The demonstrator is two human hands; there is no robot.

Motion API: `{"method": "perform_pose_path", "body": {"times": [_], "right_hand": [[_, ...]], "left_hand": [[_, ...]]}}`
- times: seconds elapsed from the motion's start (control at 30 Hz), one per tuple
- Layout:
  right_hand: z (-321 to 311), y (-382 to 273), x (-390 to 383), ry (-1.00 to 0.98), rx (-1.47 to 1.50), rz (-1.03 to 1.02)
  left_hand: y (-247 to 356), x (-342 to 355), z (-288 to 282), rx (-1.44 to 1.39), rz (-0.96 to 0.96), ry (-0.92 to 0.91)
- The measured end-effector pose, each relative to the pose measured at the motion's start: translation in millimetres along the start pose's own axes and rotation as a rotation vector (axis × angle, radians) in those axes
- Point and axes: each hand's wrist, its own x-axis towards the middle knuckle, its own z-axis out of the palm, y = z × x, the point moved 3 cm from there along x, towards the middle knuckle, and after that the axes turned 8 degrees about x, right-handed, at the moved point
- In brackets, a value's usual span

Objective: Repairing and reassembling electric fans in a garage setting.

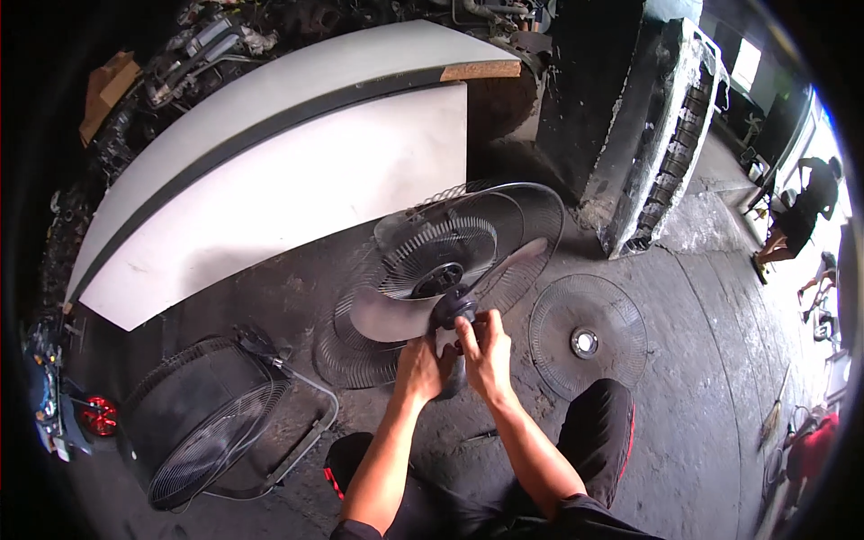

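Observation:
In front of my knees I hold a fan blade (pixel 391 315) by its dark centre hub (pixel 453 309). My left hand (pixel 421 369) is closed around its lower part, close under the hub. My right hand (pixel 486 351) has thumb and fingers closed at the hub's right side. One broad greyish blade points left and another points up to the right. Below the hands shows a dark rounded part (pixel 453 385), mostly covered. Behind the blade, round black wire fan guards (pixel 531 202) lie overlapping on the floor.
To the right lies a round fan grille (pixel 589 337) with a bright centre. A large black drum fan (pixel 211 414) on a tubular stand sits at left. White panels (pixel 297 180) lean beyond, beside a dark pillar (pixel 589 99). A person (pixel 805 211) is at far right.

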Motion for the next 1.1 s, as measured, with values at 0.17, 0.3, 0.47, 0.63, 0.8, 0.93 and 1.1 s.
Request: {"method": "perform_pose_path", "body": {"times": [0.17, 0.3, 0.47, 0.63, 0.8, 0.93, 1.1], "right_hand": [[-32.7, -0.9, 15.5, 0.016, 0.037, -0.120], [-43.2, 10.6, 16.9, 0.010, 0.129, -0.070], [-15.1, 1.8, 23.1, 0.385, -0.237, -0.093], [-8.3, 13.7, 24.8, 0.609, -0.320, -0.208], [-11.5, 33.7, 30.0, 0.447, -0.174, -0.607], [-31.4, 22.8, 47.1, 0.215, -0.330, -1.116], [-15.1, 25.0, 30.0, 0.509, -0.232, -0.360]], "left_hand": [[21.3, -5.4, 18.9, -0.047, 0.187, 0.090], [49.0, 2.5, 6.0, -0.410, 0.145, 0.256], [44.7, 14.5, 15.1, -0.508, 0.090, 0.462], [61.2, 18.8, -3.4, -0.216, 0.107, 0.556], [56.4, 15.9, -11.0, -0.157, 0.123, 0.496], [49.3, 15.7, -1.6, -0.120, 0.173, 0.507], [50.0, 17.2, 15.8, -0.189, 0.091, 0.444]]}}
